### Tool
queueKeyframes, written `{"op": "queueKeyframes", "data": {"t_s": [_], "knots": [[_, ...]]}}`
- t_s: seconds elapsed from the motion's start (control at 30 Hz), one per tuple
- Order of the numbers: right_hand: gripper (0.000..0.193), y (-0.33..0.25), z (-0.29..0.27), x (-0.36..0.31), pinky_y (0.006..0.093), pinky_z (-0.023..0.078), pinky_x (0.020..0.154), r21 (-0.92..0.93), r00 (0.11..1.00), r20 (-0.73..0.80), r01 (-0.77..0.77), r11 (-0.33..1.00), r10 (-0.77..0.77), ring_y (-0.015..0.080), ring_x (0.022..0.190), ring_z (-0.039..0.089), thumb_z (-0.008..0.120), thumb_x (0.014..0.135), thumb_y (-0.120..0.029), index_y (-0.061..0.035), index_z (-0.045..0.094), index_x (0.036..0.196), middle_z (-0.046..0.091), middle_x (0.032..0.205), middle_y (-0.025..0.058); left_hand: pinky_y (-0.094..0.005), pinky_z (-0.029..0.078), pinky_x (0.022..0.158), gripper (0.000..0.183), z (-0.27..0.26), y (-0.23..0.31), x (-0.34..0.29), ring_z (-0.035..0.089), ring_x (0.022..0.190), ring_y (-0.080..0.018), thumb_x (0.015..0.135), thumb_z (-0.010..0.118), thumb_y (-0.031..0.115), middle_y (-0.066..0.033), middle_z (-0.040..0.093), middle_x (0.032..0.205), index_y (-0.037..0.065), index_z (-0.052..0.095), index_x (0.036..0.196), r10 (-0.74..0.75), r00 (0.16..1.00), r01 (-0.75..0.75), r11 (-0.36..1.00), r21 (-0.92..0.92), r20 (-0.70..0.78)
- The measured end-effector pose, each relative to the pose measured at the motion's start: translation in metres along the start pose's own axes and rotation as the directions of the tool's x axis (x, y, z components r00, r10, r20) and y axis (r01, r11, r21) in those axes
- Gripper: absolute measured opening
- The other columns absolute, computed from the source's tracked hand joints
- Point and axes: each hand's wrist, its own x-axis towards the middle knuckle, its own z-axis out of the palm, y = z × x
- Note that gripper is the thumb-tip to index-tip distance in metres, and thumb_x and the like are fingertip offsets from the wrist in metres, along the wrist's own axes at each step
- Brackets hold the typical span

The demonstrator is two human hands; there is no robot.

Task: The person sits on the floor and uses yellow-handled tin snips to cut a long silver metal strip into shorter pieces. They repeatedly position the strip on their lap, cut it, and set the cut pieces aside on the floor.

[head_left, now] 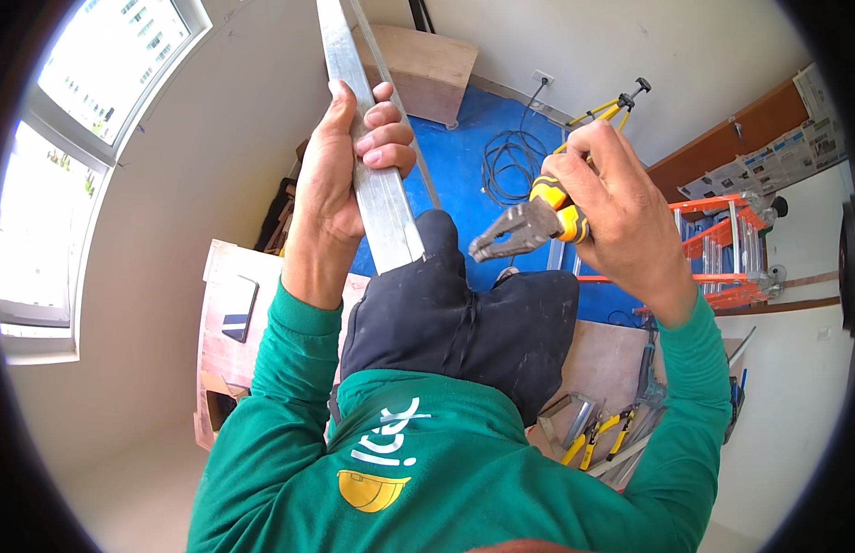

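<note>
So the right grip (626,212) is curled round the yellow-and-black handles of some combination pliers (536,224), no gap to speak of, with the pliers' nose sticking out toward the left and looking closed or nearly so. The left grip (340,175) is wrapped round a galvanised metal channel (386,217), thumb up one side and fingers over the other. That channel slants down in front of the person, its near end over the black trousers (381,318); can't tell if it's actually resting on the leg. Pliers and channel are well apart. What I'd worry about is those bare fingers: cut edges on this stuff can be nasty, so if the channel slid or twisted in the palm it could slice skin, and a knock could drive the end into the thigh. A loose hold on the pliers could also drop them on a foot. Behind the channel there's a thin metal strip (414,152), maybe separate, hard to say. Further out, a coiled black cable (510,170) on the blue floor (469,184) looks like a trip hazard, near a yellow tripod (612,111), and yellow-handled snips (591,444) lie by the plywood worktop (598,341).
</note>
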Motion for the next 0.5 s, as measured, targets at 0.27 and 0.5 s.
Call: {"op": "queueKeyframes", "data": {"t_s": [0.27,0.5], "knots": [[0.043,-0.025,0.047,-0.100,0.0376,0.052,0.089,0.504,0.632,0.587,-0.774,0.382,0.506,0.0252,0.094,0.061,0.078,0.105,-0.038,0.0006,0.067,0.121,0.061,0.108,0.0131,-0.0351,0.059,0.077,0.077,-0.075,-0.078,0.042,0.059,0.086,-0.0150,0.105,0.056,0.070,-0.0024,0.059,0.106,0.010,0.052,0.153,0.059,0.985,0.006,0.928,0.373,-0.164],[0.030,-0.061,0.112,-0.229,0.0327,0.051,0.080,0.401,0.214,0.669,-0.910,-0.103,0.712,0.0120,0.089,0.060,0.075,0.109,-0.029,-0.0030,0.069,0.121,0.065,0.098,0.0015,-0.0343,0.052,0.068,0.077,-0.140,-0.194,0.081,0.054,0.076,-0.0146,0.106,0.054,0.072,-0.0006,0.051,0.092,0.012,0.052,0.154,0.064,0.952,0.051,0.930,0.363,-0.299]]}}
